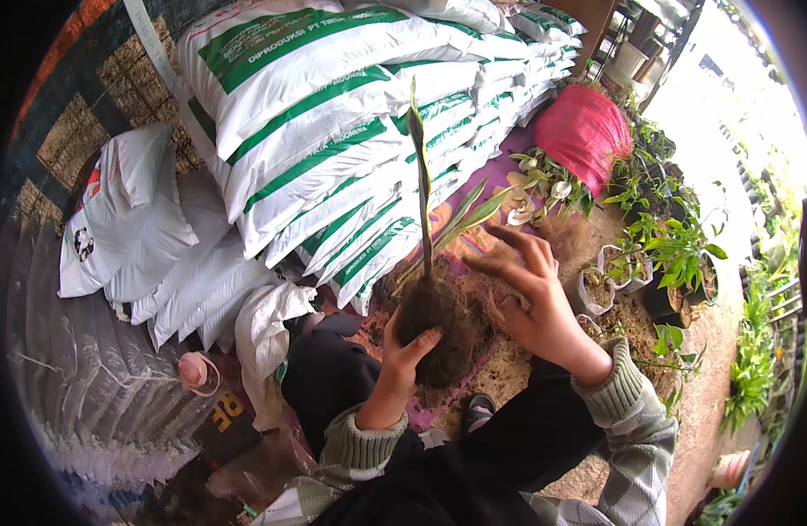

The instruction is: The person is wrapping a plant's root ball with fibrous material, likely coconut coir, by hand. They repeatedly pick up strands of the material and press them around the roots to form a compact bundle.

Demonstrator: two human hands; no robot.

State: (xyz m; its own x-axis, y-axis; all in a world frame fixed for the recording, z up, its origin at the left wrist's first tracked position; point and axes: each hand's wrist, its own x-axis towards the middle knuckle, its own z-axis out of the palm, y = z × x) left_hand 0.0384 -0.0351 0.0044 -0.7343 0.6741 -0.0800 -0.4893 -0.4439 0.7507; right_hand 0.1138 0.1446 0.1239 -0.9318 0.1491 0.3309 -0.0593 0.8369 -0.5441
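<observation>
My left hand (405, 358) is wrapped around the dark, rounded root ball (431, 324) of a plant and holds it up in front of me. From the root ball a long, narrow, pointed leaf (423, 188) rises nearly upright. Green leaves with pale edges (474, 213) show to its right; whether they belong to the same plant I cannot tell. My right hand (544, 302) hovers to the right of the root ball, fingers apart and slightly curled, with nothing in it. Loose brown fibre (481, 302) lies behind, between the two hands.
White and green sacks (307, 114) are stacked high ahead and to the left. A red mesh sack (583, 136) stands at the far right, beside potted leafy plants (675, 263). Stacked clear plastic bags (97, 351) and a pink roll (193, 370) are at the left.
</observation>
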